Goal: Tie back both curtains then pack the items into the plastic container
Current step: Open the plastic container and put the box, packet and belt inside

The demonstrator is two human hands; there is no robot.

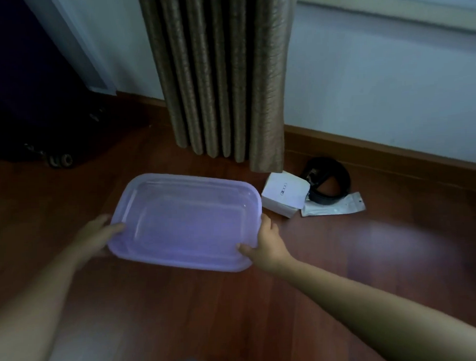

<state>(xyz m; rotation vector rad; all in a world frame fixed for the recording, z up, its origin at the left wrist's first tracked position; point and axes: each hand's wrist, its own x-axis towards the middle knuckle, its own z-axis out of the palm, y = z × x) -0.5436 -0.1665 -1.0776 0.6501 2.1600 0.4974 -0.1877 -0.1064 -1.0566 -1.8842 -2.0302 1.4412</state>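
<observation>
Container [184, 222]: left hand [94, 236] and right hand [268, 244] clasp opposite ends; keep level. Box [284, 195] just beyond right hand.

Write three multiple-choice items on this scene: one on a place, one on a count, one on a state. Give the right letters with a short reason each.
1. Where does the white box lie?
A. inside the container
B. on the floor right of the container
C. on the windowsill

2. How many hands hold the plastic container?
A. none
B. one
C. two

3. What state is the container in?
A. lid on, nothing seen inside
B. open and filled with items
C. upside down under the curtain

Answers:
1 B: the box sits on the wooden floor beside the black belt and the clear packet.
2 C: the left hand grips its left edge, the right hand its right corner.
3 A: the purple lid covers it and the items lie outside.
</observation>
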